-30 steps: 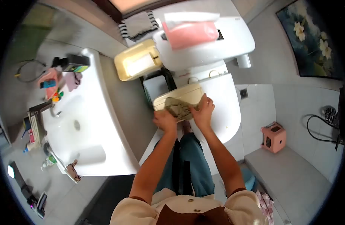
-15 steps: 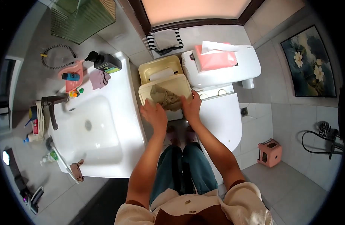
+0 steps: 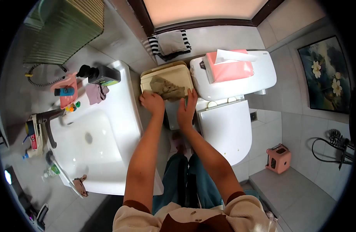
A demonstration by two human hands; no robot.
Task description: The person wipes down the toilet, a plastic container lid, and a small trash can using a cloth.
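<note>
fingers (image 3: 192,97) partly open, left hand (image 3: 152,103) and right hand (image 3: 185,113) touch lid (image 3: 181,75).

The cream lid (image 3: 182,73), with the crumpled cloth (image 3: 168,88) on it, has moved beyond the fingers onto the yellow basket (image 3: 178,63), which was open at first and half covered a moment later; the white item inside is now hidden. Both hands have shifted with it: the left hand (image 3: 152,102) has its fingers at the lid's near left corner, and the right hand (image 3: 186,110), earlier over the toilet lid (image 3: 226,129), is now just beside it, its fingers straighter, at the near right corner.
</note>
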